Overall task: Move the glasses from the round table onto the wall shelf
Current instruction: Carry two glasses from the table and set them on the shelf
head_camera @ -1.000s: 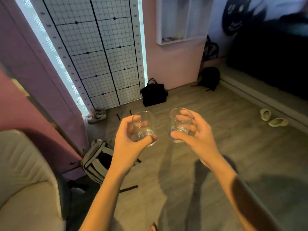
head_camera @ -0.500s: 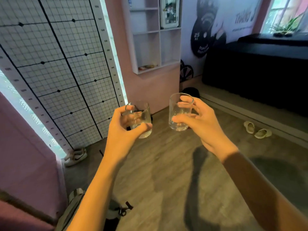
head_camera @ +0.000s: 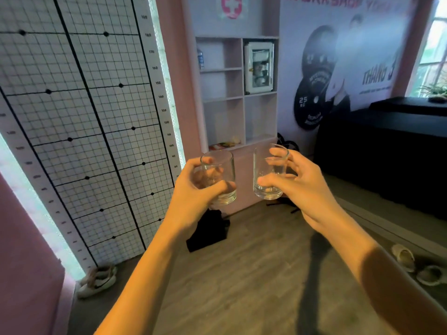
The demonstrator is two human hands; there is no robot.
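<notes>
Two clear, straight-sided drinking glasses are held mid-frame, a little apart: the left glass (head_camera: 219,176) and the right glass (head_camera: 269,172), both mouth-up with long axes near vertical (each tipped only slightly). They look light, stiff, slick and breakable, so a wrap round the mid-wall seems safest, as now: the left hand (head_camera: 193,197) curls fingers and thumb round one, the right hand (head_camera: 304,187) round the other. The white compartmented wall shelf (head_camera: 243,68) stands upper centre, beyond them.
</notes>
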